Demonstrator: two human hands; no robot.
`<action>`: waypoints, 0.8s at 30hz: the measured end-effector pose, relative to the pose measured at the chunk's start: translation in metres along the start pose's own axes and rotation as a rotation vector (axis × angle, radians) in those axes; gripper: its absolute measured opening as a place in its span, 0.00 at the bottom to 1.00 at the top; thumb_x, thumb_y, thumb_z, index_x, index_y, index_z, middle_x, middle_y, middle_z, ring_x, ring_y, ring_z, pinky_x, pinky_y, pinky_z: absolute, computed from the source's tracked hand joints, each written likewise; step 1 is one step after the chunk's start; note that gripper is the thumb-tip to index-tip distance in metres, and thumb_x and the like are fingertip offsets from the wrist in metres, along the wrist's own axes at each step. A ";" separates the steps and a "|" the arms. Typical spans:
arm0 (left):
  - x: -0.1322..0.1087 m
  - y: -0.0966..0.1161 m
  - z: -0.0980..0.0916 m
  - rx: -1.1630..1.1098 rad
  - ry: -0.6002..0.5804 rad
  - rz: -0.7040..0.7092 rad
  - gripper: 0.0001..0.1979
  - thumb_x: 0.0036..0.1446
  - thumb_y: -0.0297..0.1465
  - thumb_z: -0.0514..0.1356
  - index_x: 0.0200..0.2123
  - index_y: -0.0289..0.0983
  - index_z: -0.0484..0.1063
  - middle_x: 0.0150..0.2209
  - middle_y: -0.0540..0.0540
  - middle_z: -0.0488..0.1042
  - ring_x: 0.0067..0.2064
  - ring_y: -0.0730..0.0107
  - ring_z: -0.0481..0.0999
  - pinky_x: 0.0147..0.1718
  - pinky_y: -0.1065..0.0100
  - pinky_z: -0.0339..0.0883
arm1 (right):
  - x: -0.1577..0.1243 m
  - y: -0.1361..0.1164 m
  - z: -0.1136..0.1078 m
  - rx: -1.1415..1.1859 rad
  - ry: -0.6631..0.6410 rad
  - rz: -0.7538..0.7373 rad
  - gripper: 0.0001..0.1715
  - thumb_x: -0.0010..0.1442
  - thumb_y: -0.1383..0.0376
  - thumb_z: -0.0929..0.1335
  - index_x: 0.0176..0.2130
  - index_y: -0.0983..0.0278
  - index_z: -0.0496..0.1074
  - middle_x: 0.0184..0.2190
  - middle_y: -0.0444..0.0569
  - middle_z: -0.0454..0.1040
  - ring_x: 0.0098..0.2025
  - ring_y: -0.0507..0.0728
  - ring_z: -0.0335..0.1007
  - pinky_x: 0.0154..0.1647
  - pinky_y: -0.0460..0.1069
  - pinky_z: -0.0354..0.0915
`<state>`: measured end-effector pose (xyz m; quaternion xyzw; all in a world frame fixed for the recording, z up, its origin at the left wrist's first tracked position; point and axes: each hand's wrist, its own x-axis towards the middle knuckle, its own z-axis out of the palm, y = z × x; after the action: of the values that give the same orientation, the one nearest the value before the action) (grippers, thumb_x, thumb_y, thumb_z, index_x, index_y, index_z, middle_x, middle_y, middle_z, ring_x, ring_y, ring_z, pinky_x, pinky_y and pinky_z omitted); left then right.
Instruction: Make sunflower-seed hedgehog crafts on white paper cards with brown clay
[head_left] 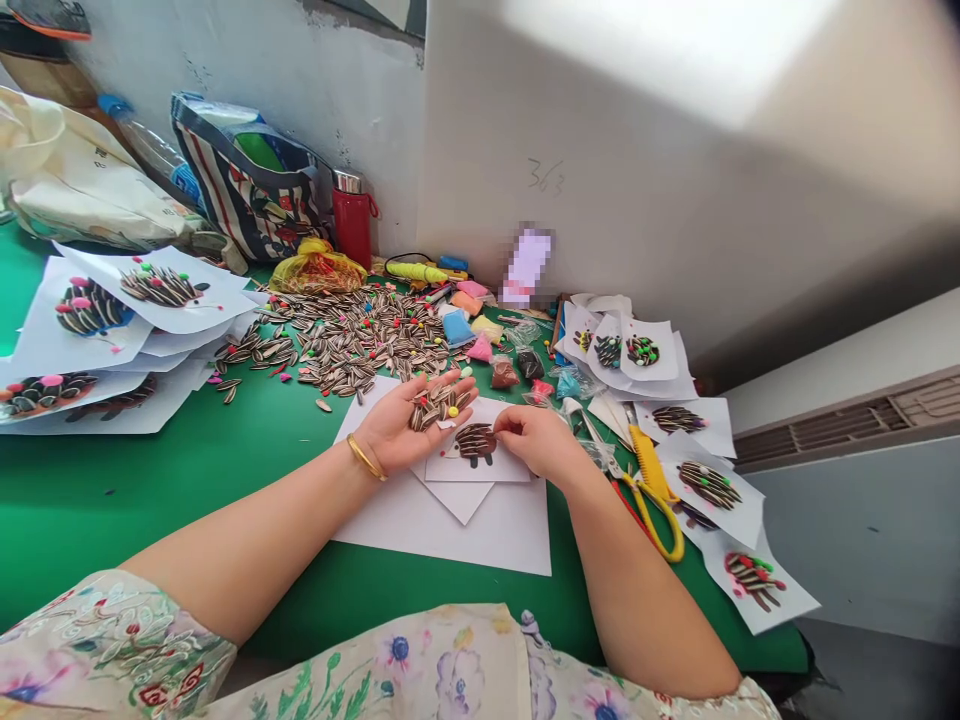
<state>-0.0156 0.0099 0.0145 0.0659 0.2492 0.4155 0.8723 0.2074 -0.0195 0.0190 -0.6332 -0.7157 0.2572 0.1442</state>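
Observation:
My left hand (386,432) lies palm up above the white sheets, cupped around a small heap of sunflower seeds (429,410) with a few coloured bits among them. Just right of it, a hedgehog picture (475,442) of brown clay and striped seeds sits on a white card (510,470). The fingertips of my right hand (544,445) are pinched together at the hedgehog's right edge; whatever is between them is too small to make out. Under the card is a larger white sheet (450,545). Beyond my left hand spreads a big pile of sunflower seeds (375,335).
Finished-looking seed pictures are stacked at left (165,320) and along the right (709,485). Yellow-handled scissors (660,520) and a yellow cutter (651,462) lie beside my right forearm. Behind stand bagged coloured clay (504,372), a red flask (351,225) and a striped bag (240,190).

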 end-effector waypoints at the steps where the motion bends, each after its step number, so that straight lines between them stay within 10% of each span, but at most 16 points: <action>1: 0.000 0.000 0.000 0.000 -0.002 0.000 0.22 0.70 0.35 0.46 0.61 0.33 0.65 0.56 0.35 0.74 0.57 0.54 0.74 0.52 0.53 0.73 | 0.000 -0.001 0.000 0.000 0.001 -0.012 0.09 0.55 0.67 0.67 0.32 0.57 0.77 0.29 0.40 0.78 0.29 0.52 0.69 0.28 0.46 0.57; 24: -0.002 -0.002 0.004 -0.012 0.029 -0.004 0.21 0.69 0.35 0.49 0.59 0.32 0.67 0.54 0.34 0.75 0.56 0.53 0.75 0.51 0.52 0.74 | 0.006 -0.014 0.012 -0.385 0.013 -0.183 0.11 0.61 0.66 0.66 0.34 0.58 0.79 0.31 0.46 0.76 0.35 0.54 0.67 0.33 0.47 0.54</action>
<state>-0.0130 0.0071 0.0183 0.0540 0.2596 0.4161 0.8698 0.1880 -0.0168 0.0161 -0.5832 -0.8051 0.0976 0.0479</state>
